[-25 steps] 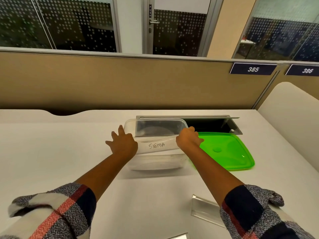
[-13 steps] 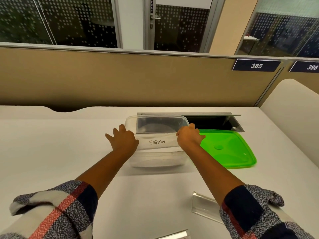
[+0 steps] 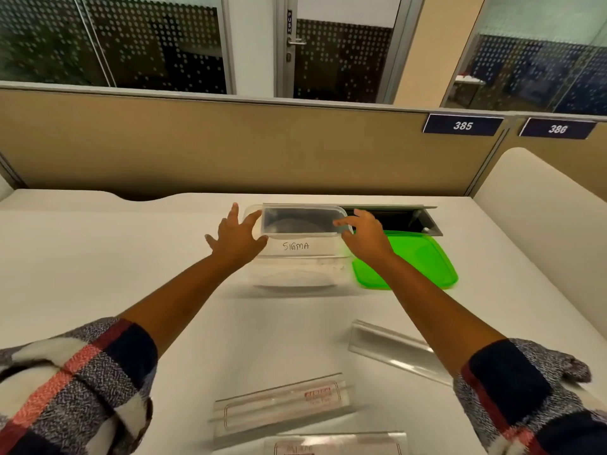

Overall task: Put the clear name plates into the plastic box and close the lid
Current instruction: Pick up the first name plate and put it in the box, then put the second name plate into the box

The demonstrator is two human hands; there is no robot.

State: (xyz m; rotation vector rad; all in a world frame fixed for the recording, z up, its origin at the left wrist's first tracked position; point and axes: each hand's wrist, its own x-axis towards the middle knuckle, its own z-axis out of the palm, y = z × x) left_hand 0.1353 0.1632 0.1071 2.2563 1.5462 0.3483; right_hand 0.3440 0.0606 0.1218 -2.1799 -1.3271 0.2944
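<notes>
Head view: spread hands flank clear rectangular box [image 3: 297, 257].

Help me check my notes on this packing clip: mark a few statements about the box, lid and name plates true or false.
1. The green lid is on the plastic box. False: it lies on the table beside it.
2. The plate marked SIGMA is in the box. True.
3. Both hands, the left hand and the right hand, are open. True.
4. No name plates remain on the table. False: three name plates lie near the person.

Open box [image 3: 297, 270] between both hands
</notes>
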